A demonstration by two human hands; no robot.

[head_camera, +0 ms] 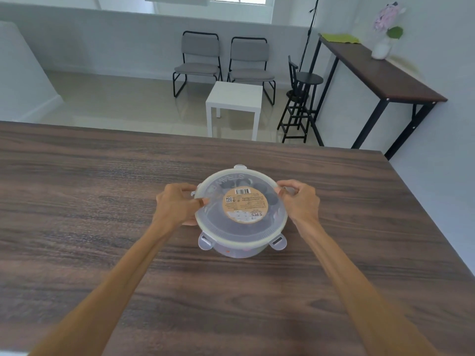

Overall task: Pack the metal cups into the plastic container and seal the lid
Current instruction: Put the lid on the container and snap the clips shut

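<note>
A round clear plastic container (240,249) stands mid-table with its translucent lid (218,222) on top, a tan round label in the lid's middle. Dark shapes of the metal cups (261,187) show dimly through the lid. My left hand (177,204) grips the lid's left rim, thumb on top. My right hand (299,201) pinches the clip tab on the right rim. Two front clip tabs (205,241) stick outward and a far tab sits at the back edge.
The dark wooden table (102,201) stretches wide on all sides; its far edge and right edge are in view. Beyond it stand a small white side table (235,98), two grey chairs, a black stool and a tall side table with a vase.
</note>
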